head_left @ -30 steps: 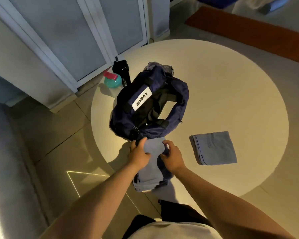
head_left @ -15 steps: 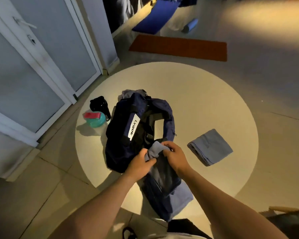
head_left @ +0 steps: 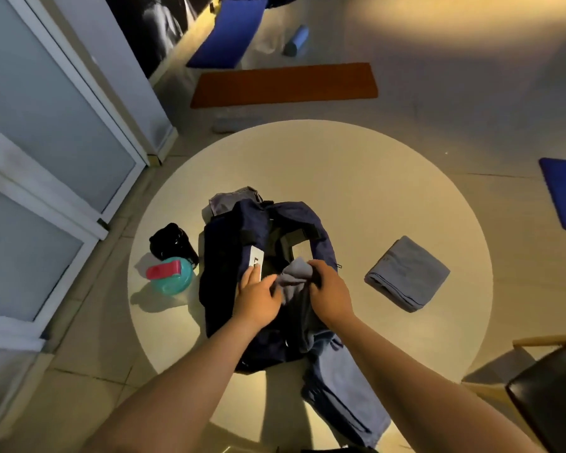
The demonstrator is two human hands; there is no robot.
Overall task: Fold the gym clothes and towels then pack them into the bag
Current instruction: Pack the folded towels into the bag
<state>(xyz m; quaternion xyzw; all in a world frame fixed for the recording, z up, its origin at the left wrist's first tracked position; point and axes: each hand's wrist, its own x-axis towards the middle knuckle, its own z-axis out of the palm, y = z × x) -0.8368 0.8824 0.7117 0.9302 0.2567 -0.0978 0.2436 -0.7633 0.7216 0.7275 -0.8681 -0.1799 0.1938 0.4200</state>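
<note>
Round table (head_left: 373,178), pale top, noted in the middle of the view.
Navy bag (head_left: 229,250) seen lying on the left half of the table, top open, white label on its left wall.
Grey-blue garment (head_left: 340,387): upper end bunched at the bag's opening, the rest draped down the bag's near end and over the near table edge. Only partly in the bag.
Folded grey towel (head_left: 407,273) seen flat on the table, right of the bag and apart from it.
Grey cloth (head_left: 232,199) seen at the bag's far end, partly hidden.
Black bottle (head_left: 172,245) and teal bottle with pink lid (head_left: 170,276) seen just left of the bag.
Right hand (head_left: 329,291): fingers curled over the bunched end of the garment, gripping it.
Left hand (head_left: 257,297): fingers laid straight on the bag wall over the label, thumb against the bunched cloth; no pinch can be made out.
</note>
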